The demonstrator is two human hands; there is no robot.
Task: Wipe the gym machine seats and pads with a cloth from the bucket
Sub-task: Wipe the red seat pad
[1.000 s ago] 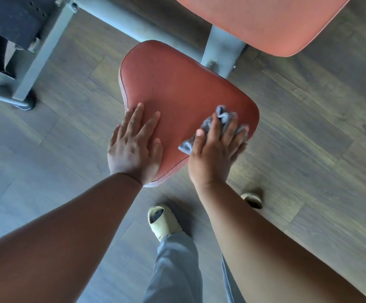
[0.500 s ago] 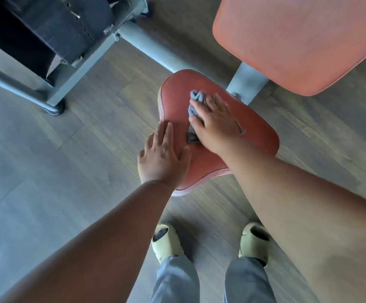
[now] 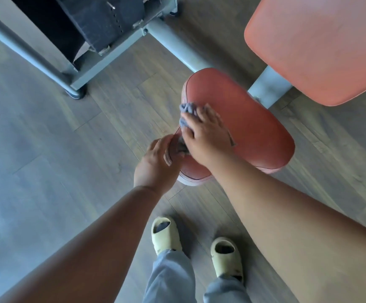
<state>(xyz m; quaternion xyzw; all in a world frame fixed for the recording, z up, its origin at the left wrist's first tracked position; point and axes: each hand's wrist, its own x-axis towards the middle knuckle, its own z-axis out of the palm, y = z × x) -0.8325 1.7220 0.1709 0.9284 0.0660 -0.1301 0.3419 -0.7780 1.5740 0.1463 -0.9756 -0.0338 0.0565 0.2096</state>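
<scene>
One cloth (image 3: 187,114) — pressed under right hand (image 3: 206,136) — on seat (image 3: 258,136).

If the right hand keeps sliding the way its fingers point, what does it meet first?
Probably nothing solid: the right hand, pressing the cloth on the seat, points at the seat's left edge, with only floor beyond. Depth is unclear.

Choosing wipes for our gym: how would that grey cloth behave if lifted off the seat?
The grey cloth bunches in folds under the right hand, so it is probably soft and would droop. Being crumpled small on the red seat, it is likely light.
</scene>
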